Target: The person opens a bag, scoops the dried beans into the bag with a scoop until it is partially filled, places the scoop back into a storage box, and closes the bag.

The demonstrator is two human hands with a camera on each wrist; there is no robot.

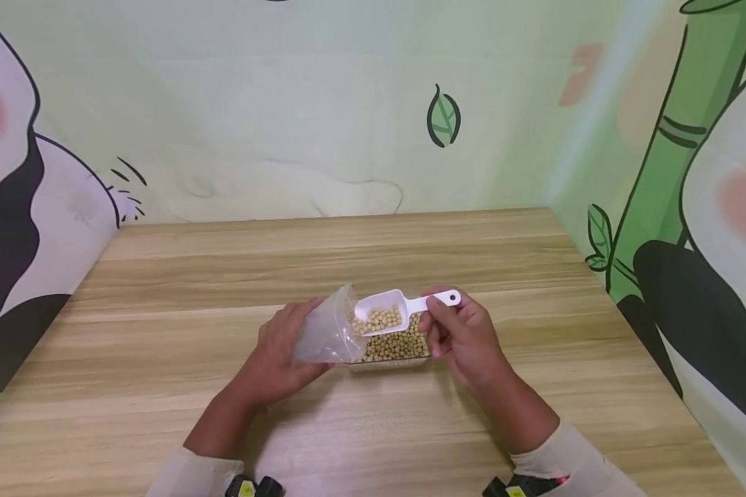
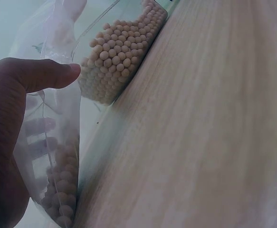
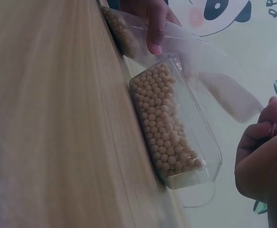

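My left hand (image 1: pixel 281 355) holds a clear plastic bag (image 1: pixel 326 330) by its side, its mouth facing right. Soybeans (image 2: pixel 64 190) lie in the bottom of the bag in the left wrist view. In my right hand (image 1: pixel 469 338) I pinch the handle of a white scoop (image 1: pixel 382 304), thumb on top. The scoop carries soybeans, and its front edge is at the bag's mouth. Beneath the scoop stands a clear rectangular container (image 3: pixel 207 142), partly filled with soybeans (image 3: pixel 159 123); scoop and bag hide part of it in the head view.
A wood-grain table (image 1: pixel 373 248) lies under everything. Behind it and at both sides rises a pale green backdrop (image 1: pixel 286 103) printed with pandas, bamboo and leaves.
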